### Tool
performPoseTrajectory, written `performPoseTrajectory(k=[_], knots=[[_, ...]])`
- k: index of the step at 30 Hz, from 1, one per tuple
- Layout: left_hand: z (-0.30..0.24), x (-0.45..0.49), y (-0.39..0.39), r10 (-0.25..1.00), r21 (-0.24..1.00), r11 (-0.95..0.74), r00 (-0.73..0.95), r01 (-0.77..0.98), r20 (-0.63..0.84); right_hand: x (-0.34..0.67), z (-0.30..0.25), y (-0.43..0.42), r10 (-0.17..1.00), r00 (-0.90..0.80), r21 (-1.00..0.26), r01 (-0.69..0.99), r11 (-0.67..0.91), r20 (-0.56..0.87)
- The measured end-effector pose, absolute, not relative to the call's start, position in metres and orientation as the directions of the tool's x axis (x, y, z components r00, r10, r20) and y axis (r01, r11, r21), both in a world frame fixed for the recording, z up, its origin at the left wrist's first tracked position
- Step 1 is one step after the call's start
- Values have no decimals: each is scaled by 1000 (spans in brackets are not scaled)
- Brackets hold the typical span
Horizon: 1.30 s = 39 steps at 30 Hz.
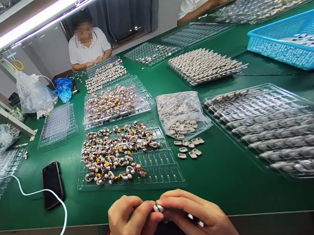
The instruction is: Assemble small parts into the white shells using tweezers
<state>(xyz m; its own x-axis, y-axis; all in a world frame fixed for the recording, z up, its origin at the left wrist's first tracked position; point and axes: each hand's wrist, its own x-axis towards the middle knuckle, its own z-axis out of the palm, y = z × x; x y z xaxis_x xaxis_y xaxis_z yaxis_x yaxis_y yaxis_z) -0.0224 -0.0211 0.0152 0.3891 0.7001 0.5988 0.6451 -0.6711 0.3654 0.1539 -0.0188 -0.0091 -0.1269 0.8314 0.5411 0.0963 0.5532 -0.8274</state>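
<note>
At the near table edge, my left hand (133,223) and my right hand (197,215) meet fingertip to fingertip. Pinched between them is a small rounded earphone part (158,208), pale and shiny with a dark line across it; the fingers hide much of it. A red cord circles my left wrist. Just beyond my hands lies a clear plastic tray (163,169) with many beige earphone pieces (114,151) showing red wires and yellow tabs. To its right, loose beige oval shells (192,153) lie before a clear bag (178,107) of similar shells.
On the right stand a tray of beige pieces in rows (287,131) and a blue basket (294,54). A phone (51,184) and a white cable (63,215) are at left. Beneath a lamp (37,23), more filled trays reach toward two co-workers in white shirts.
</note>
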Motion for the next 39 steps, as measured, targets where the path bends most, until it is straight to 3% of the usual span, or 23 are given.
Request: performPoseTrajectory(k=[8,18,35,39], knots=[[20,-25,-19,676,238,-696,508,677,534,156,-8,-19,787,-148,-773,151,616,599],[20,-25,-22,669,218,-709,542,671,509,157,-8,-21,787,-149,-777,129,616,599],[20,-26,-24,706,237,-680,532,694,468,164,-20,-26,664,-226,-575,354,738,713],[19,-25,-24,694,237,-691,534,683,483,161,-17,-24,692,-228,-620,317,718,685]])
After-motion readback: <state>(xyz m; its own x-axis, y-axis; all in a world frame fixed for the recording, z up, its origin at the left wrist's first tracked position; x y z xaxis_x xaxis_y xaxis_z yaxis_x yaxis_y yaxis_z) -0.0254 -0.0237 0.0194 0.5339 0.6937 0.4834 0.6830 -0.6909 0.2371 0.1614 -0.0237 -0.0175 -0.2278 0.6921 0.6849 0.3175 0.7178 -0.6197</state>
